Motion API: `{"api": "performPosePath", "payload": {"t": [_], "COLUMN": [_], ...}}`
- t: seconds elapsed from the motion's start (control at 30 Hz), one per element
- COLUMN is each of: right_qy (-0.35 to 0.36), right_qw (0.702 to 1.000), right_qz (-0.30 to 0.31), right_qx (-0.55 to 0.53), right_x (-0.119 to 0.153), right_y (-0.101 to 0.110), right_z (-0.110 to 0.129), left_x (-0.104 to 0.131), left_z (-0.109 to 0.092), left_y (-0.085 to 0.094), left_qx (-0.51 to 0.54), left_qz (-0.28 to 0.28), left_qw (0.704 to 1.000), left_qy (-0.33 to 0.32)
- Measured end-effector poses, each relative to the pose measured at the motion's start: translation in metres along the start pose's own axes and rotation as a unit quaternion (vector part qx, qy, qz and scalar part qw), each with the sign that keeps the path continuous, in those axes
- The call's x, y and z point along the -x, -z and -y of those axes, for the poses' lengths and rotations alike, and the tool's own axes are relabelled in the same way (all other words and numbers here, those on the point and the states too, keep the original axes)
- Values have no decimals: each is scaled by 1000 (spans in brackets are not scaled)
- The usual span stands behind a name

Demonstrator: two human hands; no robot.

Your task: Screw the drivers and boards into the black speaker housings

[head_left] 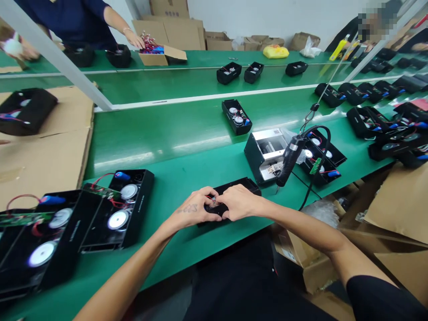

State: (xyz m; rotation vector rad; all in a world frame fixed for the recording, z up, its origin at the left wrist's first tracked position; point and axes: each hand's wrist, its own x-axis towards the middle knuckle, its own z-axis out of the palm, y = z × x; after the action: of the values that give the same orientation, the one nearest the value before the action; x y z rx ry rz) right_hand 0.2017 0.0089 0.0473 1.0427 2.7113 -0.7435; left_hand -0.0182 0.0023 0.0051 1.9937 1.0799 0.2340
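A black speaker housing [251,183] lies on the green bench in front of me, largely covered by my hands. My left hand [197,207] reaches over its left end with curled fingers. From the other side my right hand [240,202] bends in, its fingertips meeting those of the left inside the housing. Both hands are closed around a small part there, which the fingers hide. To the left stand open speaker housings [138,220] with round white-centred speakers [118,220], a green circuit board [106,191] and a blue battery [122,175].
An electric screwdriver [290,160] hangs from a cable right of my hands, beside a screw feeder [267,154]. More housings [236,117] lie on the green line and at right. Cardboard boxes [397,205] stand below right. Across the line, a person's hand [134,39] touches an open carton [155,59].
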Motion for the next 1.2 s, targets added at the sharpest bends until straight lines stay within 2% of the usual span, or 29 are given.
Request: {"api": "performPosePath", "payload": {"t": [0.33,0.43,0.5,0.53,0.57,0.6,0.63,0.7,0.73,0.77,0.8,0.83,0.9,0.93,1.03,1.1,1.17,1.2], "right_qy": [19,30,72,85,78,45,-18,-174,-239,-286,-314,-324,-312,-300,-243,-176,-121,-103], "right_qw": [999,997,994,988,975,948,902,767,708,674,668,681,708,704,658,654,647,632], "right_qz": [-16,-21,-71,-127,-208,-310,-423,-608,-655,-673,-665,-642,-603,-606,-659,-652,-636,-646], "right_qx": [42,61,39,11,-24,-60,-88,-109,-107,-106,-115,-136,-194,-217,-272,-340,-402,-415], "right_x": [0,12,31,44,58,72,86,106,112,114,114,113,106,102,94,93,95,96], "right_y": [-11,-12,-16,-19,-23,-26,-30,-35,-36,-37,-38,-38,-42,-46,-60,-65,-59,-52], "right_z": [7,9,5,1,-5,-13,-22,-47,-62,-77,-91,-104,-123,-127,-124,-116,-110,-108], "left_x": [-2,7,17,23,28,34,38,45,48,49,49,49,48,47,45,44,43,42], "left_z": [3,2,2,2,2,2,2,2,1,2,2,3,6,8,11,11,8,7], "left_y": [-3,-13,-28,-37,-47,-56,-65,-78,-83,-85,-87,-87,-87,-87,-89,-91,-93,-94], "left_qx": [-22,-56,-113,-148,-183,-214,-235,-256,-260,-262,-262,-261,-256,-252,-233,-219,-211,-211], "left_qz": [-7,-26,-65,-92,-119,-143,-164,-190,-197,-203,-207,-211,-221,-227,-240,-249,-265,-276], "left_qw": [998,996,988,979,969,957,948,935,932,930,929,928,927,926,927,927,926,924], "left_qy": [-52,-66,-87,-103,-118,-132,-142,-154,-156,-157,-159,-160,-164,-166,-173,-174,-166,-161]}}
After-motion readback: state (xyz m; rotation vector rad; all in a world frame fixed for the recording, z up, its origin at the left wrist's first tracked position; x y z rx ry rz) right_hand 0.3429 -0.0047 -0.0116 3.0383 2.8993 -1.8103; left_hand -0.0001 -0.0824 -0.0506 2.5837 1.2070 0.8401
